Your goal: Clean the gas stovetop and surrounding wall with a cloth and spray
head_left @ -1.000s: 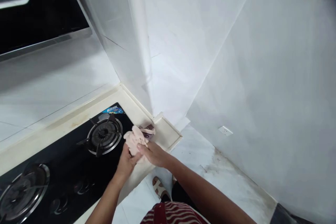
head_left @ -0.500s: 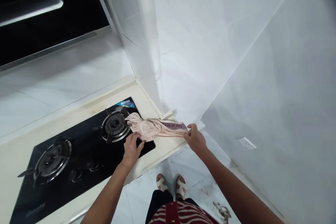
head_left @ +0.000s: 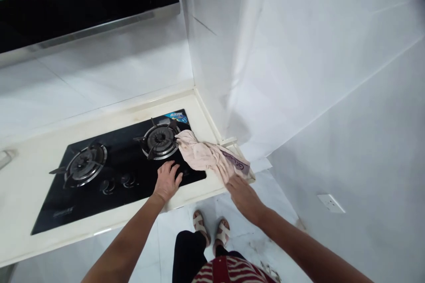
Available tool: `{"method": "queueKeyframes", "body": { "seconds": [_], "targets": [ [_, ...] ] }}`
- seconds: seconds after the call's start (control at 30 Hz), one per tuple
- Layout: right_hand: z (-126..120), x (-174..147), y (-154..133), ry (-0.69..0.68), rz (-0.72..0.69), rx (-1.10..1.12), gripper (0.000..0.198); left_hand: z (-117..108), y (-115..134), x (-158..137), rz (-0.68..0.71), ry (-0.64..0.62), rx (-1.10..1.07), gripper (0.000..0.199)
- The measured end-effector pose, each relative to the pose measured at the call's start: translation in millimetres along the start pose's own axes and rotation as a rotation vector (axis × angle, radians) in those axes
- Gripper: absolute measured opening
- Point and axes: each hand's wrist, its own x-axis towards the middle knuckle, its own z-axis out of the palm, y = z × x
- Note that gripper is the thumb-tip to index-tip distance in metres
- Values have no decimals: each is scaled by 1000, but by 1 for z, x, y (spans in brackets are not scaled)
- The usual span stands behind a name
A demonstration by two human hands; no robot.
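Cloth, one: pale pink, crumpled, a purple band with dark lettering at its right end; laid from the right burner's edge across the black cooktop onto the cream counter. Right hand at its near edge, fingertips hidden, pinch indeterminable. Left hand, fingers spread, over cooktop, apart from cloth.

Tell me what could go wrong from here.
Snagging: the pink towel reaches the rim of the right burner, so its end might catch on a pan support prong.

Scorching: no flame shows, but if that burner is hot, the towel could singe.

Bumping: the left hand is near the control knob of the gas cooktop and might knock it; the right hand is at the towel.
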Motion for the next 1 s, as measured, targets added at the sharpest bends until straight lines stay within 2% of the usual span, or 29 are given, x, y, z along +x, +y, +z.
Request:
{"method": "queueKeyframes", "body": {
  "seconds": [0.13, 0.2, 0.27, 0.37, 0.43, 0.5, 0.6, 0.7, 0.77, 0.83, 1.0],
  "targets": [
    [31, 22, -67, -68, -30, 137, 22, -1, 0, 2, -4, -33, -2, 35],
    [37, 30, -81, -99, -43, 186, 22, -1, -3, 1, -7, -47, -2, 36],
    [33, 30, -69, -113, -38, 214, 28, -1, -5, 0, -7, -57, -8, 39],
    [18, 13, -17, -54, 66, 204, 34, -1, 2, -1, 32, -62, -39, 50],
    [10, 2, 14, 12, 162, 170, 25, -1, 14, 4, 121, -72, -77, 57],
    [9, -3, 24, 33, 194, 148, 29, 3, 32, 16, 227, -84, -115, 56],
    [23, 6, -5, 9, 156, 145, 34, 15, 54, 38, 288, -91, -167, 51],
    [44, 20, -55, -27, 78, 170, 29, 27, 63, 53, 245, -103, -221, 49],
    [51, 24, -74, -48, 22, 210, 24, 30, 62, 55, 208, -86, -254, 50],
    [47, 20, -64, -52, -1, 247, 28, 31, 60, 54, 171, -53, -275, 54],
    [18, -17, 26, 99, 151, 249, 36, 34, 58, 52, 76, -51, -214, 65]
  ]
}}
